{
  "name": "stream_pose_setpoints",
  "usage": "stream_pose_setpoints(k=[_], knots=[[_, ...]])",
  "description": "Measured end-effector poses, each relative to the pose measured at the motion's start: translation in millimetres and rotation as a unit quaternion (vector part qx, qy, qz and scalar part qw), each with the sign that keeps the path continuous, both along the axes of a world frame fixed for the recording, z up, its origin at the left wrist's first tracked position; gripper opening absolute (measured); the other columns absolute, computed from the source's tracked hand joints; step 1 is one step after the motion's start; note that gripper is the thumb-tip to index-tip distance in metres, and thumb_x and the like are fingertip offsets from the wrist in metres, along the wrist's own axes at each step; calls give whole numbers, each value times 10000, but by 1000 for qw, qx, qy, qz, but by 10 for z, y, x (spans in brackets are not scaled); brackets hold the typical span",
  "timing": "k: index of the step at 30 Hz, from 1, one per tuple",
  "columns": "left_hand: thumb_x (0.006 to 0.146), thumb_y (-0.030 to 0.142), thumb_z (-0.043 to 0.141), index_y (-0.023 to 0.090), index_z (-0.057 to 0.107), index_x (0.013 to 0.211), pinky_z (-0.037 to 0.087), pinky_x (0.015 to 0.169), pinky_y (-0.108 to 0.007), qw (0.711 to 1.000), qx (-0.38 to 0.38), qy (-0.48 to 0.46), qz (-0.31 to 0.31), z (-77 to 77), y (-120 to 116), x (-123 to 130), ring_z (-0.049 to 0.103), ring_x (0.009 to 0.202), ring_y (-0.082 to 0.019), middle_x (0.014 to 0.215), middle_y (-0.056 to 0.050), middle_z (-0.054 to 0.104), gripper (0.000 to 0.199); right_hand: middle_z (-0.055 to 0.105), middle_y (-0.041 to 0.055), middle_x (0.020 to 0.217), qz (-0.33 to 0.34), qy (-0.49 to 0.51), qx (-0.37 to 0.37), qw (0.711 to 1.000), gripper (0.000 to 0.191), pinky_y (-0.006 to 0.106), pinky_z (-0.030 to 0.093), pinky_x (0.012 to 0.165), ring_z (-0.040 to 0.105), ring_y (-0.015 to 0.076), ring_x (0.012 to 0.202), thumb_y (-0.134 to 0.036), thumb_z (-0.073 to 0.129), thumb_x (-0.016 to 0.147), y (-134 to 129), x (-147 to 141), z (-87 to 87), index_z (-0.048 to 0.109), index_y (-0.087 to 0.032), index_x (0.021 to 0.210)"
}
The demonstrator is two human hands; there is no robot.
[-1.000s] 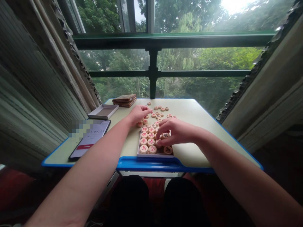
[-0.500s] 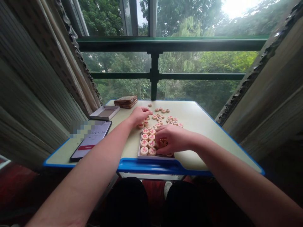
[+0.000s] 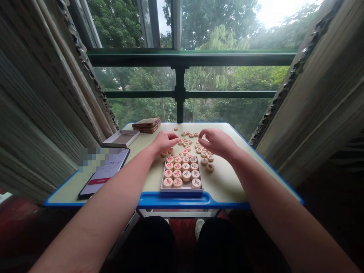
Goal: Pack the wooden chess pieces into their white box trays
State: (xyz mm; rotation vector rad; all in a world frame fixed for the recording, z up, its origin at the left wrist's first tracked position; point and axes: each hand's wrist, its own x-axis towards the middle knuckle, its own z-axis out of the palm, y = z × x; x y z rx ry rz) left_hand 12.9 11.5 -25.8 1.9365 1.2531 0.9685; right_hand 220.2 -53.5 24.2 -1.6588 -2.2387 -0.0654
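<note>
Fingers of the left hand (image 3: 164, 142) and right hand (image 3: 218, 141) curl near loose chess pieces (image 3: 204, 154) on the table (image 3: 227, 185) beyond and beside the box (image 3: 182, 190); whether they grip any, I cannot tell; a low wrist could brush the crowded ones and send one rolling

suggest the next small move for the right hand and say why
Perhaps pinch a loose piece with the right hand, if free: it is poised beside several, and the box shows one gap in its near row of pieces.
</note>
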Motion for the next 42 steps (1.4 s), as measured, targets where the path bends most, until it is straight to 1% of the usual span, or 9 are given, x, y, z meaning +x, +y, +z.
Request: stream_pose_setpoints(k=[4,9,15,18,23,28,31,37,42], knots=[[681,482,614,149,727,806,444,650,-290,990,37,117,-64,-1,-43,38,564,743,-180,874,-77,667,374,679,71,874,-105,-92,-89,986,231,258,336,555,577,202,797,-316,517,762,123,105,-50,689,-200,864],[737,434,558,170,741,824,444,810,-321,977,59,179,-103,7,-92,66,582,881,-212,958,-86,650,333,693,55,869,-45,-100,-151,983,260,249,367,554,595,180,738,-361,525,750,104,108,-43,697,-217,882],[772,418,517,165,730,872,464,731,-302,975,65,199,-72,-12,-76,55,600,813,-202,959,-80,665,345,693,71,897,-78,-129,-178,972,294,277,404,586,608,222,797,-378,556,732,143,156,-72,696,-217,933],[779,389,516,162,727,897,463,767,-315,970,102,210,-66,-19,-57,57,597,808,-202,921,-80,677,332,678,82,968,-66,-98,-156,981,336,284,421,621,603,224,840,-424,532,762,158,135,-98,680,-219,984],[839,382,421,203,734,876,338,1003,-395,954,171,214,-119,-22,-11,104,508,1091,-244,1093,-54,665,362,655,79,1007,-9,-70,-102,992,298,291,429,708,578,224,901,-427,541,775,213,57,-224,685,-230,946],[873,432,315,185,731,884,354,998,-364,958,139,202,-148,-33,7,128,531,1075,-237,988,-58,703,484,662,48,960,37,-29,-68,997,207,265,427,704,579,187,850,-298,516,809,269,0,-373,663,-239,943],[874,531,258,178,729,878,379,974,-356,969,133,171,-119,-24,-4,106,557,1044,-238,1001,-77,695,588,658,59,985,37,-14,-64,997,250,273,435,704,581,197,853,-317,522,820,280,-10,-405,646,-236,1022],[812,701,137,163,736,865,351,1006,-368,988,65,109,-90,-16,-45,106,530,1110,-264,1056,-108,678,806,630,81,1126,109,1,-34,993,298,343,387,894,550,223,1016,-266,520,845,320,-15,-427,643,-229,1114],[772,749,104,160,739,795,383,964,-392,992,42,104,-55,-8,-62,101,560,1053,-290,1021,-114,688,866,663,66,1100,185,14,-32,982,240,364,321,953,581,194,979,-238,485,875,370,-13,-452,703,-193,965]])
